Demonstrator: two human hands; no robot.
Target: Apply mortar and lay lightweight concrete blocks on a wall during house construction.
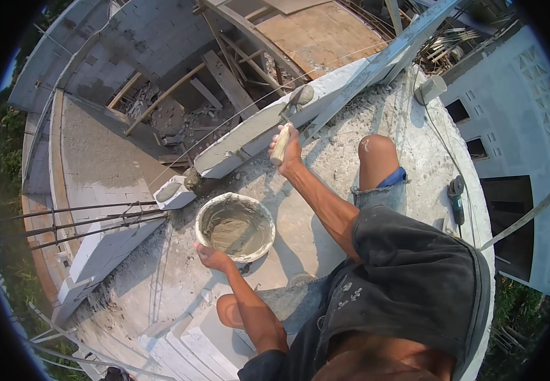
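Observation:
My right hand (288, 150) is closed round the wooden handle of a trowel (280, 147). The trowel's blade, with a lump of grey mortar (301, 95) at it, is over the top of a low wall of white blocks (240, 146). My left hand (213, 258) grips the rim of a round, pale bucket (249, 256), its fingers partly hidden by the bucket's side. Wet grey mortar (227, 233) lies inside the bucket, which stands on the concrete slab between my hands and the wall. A short white block (174, 192) with mortar on top sits just left of the wall's end.
Steel bars (91, 219) jut out at the left. Flat white blocks (208, 343) are stacked beside my left knee. An angle grinder (456, 200) and a pale cylindrical container (430, 89) stand near the slab's right edge. A string runs along the wall; beyond it is a drop with timber props (164, 98).

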